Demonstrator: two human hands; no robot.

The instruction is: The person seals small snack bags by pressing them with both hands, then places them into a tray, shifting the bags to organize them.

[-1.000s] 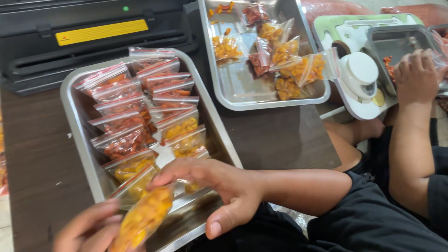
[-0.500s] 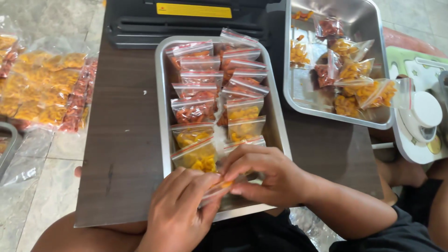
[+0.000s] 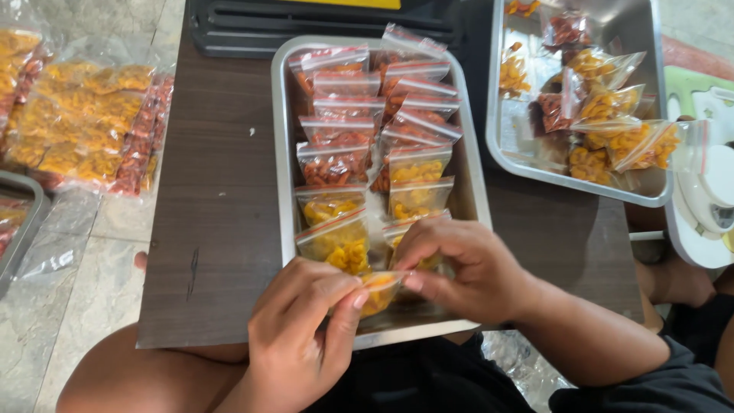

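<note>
Overhead, head view: dark bench [image 3: 214, 229] carrying steel tray [image 3: 281, 153] of sealed snack bags [image 3: 336, 160], red and yellow; second tray [image 3: 505, 164] of loose bags to the right; scale [image 3: 711, 199] at far right. Yellow snack pouch [image 3: 378, 289] over the tray's near edge, pinched between left hand [image 3: 302, 336] and right hand [image 3: 466, 268] fingers, both clenched on it

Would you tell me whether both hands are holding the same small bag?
Yes, the left hand and right hand both pinch one small bag of yellow snacks.
</note>
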